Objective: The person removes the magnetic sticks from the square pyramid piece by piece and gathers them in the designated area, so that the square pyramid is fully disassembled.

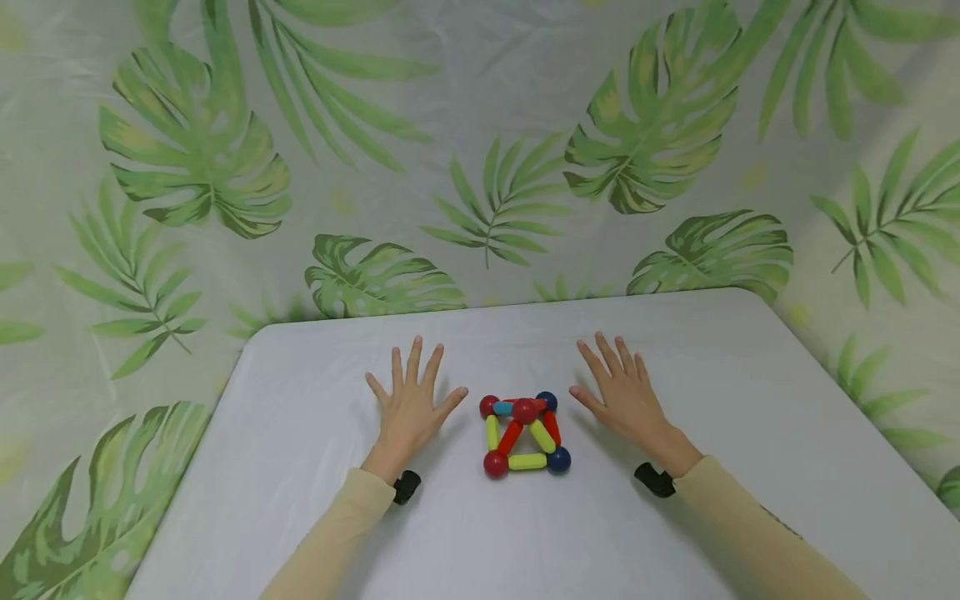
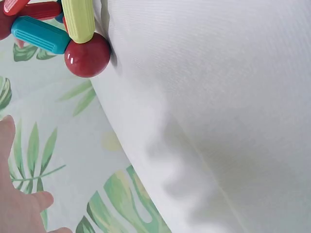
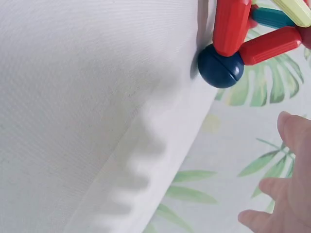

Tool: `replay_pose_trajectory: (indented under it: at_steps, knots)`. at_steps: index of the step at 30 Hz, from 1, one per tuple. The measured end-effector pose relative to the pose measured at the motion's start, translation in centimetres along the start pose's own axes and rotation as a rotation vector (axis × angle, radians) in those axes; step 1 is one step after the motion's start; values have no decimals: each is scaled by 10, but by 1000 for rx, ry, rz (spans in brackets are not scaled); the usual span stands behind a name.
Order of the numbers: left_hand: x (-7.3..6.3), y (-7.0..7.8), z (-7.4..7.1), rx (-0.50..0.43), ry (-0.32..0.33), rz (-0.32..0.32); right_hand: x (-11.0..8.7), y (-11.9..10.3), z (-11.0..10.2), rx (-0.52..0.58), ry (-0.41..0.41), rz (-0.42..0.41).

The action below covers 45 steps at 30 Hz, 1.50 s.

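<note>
Red, blue and yellow, the frame (image 1: 512,436) sits on the bench (image 1: 510,542) at about three o'clock from the left hand (image 1: 411,411) and nine o'clock from the right hand (image 1: 628,403), both spread and empty, neither clearly nearer, with no obvious long axis.

White table (image 1: 262,450) with rounded far corners; leaf-printed backdrop (image 1: 495,100) behind and beside it

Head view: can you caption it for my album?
Two spread hands frame a ball-and-stick pyramid on a white table.
</note>
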<state>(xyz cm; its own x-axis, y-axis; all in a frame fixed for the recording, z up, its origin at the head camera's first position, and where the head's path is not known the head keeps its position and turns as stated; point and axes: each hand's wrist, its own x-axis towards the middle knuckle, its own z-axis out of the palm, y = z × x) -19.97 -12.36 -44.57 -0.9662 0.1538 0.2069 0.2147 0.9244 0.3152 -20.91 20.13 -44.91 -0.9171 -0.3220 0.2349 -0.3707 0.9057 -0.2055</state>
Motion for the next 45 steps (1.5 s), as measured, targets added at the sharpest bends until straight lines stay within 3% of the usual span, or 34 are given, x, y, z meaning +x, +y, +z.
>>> replay_pose_trajectory:
  at_steps: [4,7,9,12,14,17,20,26,30,34,37,42,45]
  knots:
    - [0,4,-2,-22,-5,39,1,-1,-1,65,3,-47]
    - [-1,9,-3,-100,6,120,1,-4,-2,181,-8,-76]
    - [-1,13,-3,-218,-4,195,-1,-9,-2,298,-24,-81]
    - [-2,23,-1,-463,-68,300,-6,-19,-3,507,-39,-90]
    - [-3,31,1,-623,-133,336,-10,-27,-3,633,-51,-98]
    - [-5,45,9,-743,-200,338,-15,-37,-1,776,-92,-87]
    - [-6,55,19,-750,-205,325,-21,-49,-1,835,-143,-60]
    - [-9,66,31,-609,-102,329,-23,-57,10,804,-152,-60]
    - [-8,64,29,-575,-85,360,-24,-56,19,803,-122,-63]
    - [-1,57,26,-620,-79,383,-27,-60,19,820,-119,-43]
    - [5,52,25,-686,-115,420,-29,-61,18,850,-110,-26]
    - [13,48,24,-782,-263,500,-26,-55,22,811,17,6]
    - [16,46,24,-826,-333,531,-22,-51,25,772,32,3]
